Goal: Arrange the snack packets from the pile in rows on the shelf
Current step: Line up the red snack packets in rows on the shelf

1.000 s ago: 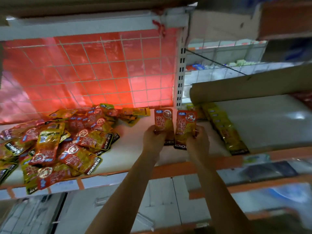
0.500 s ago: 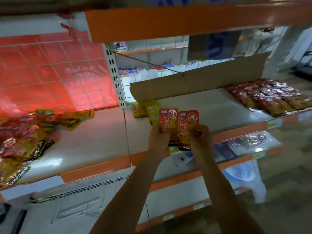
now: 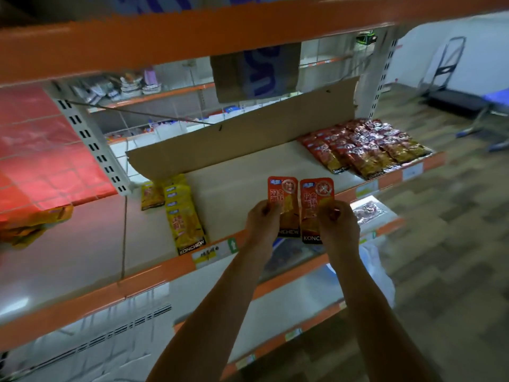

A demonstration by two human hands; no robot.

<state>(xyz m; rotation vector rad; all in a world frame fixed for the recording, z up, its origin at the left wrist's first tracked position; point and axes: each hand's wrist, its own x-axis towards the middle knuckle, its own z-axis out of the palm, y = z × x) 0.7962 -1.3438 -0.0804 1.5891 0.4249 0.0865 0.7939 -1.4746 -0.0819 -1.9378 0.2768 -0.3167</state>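
Two flat, glossy foil packets stand side by side with edges touching, one clamped in each grip. The left hand (image 3: pixel 263 224) curls its fingers round the lower half of the left packet (image 3: pixel 283 198), and the right hand (image 3: pixel 338 228) pinches the right packet (image 3: pixel 316 201) the same way. Both are round-cornered oblongs, orange-red at the top and amber in the middle, with a dark band at the foot. They are held upright over the front of the shelf (image 3: pixel 234 183), a smooth pale board with an orange lip. To the left lies one overlapped row of yellow packets (image 3: pixel 185 216), perhaps five, though blur hides the joins. One single yellow packet (image 3: pixel 151 195) lies just beside it. At the far right, crinkly red packets (image 3: pixel 363 147) lie in tight rows. One brown cardboard strip (image 3: pixel 248 133) leans along the back. The loose pile (image 3: pixel 33 221) shows at the left edge.
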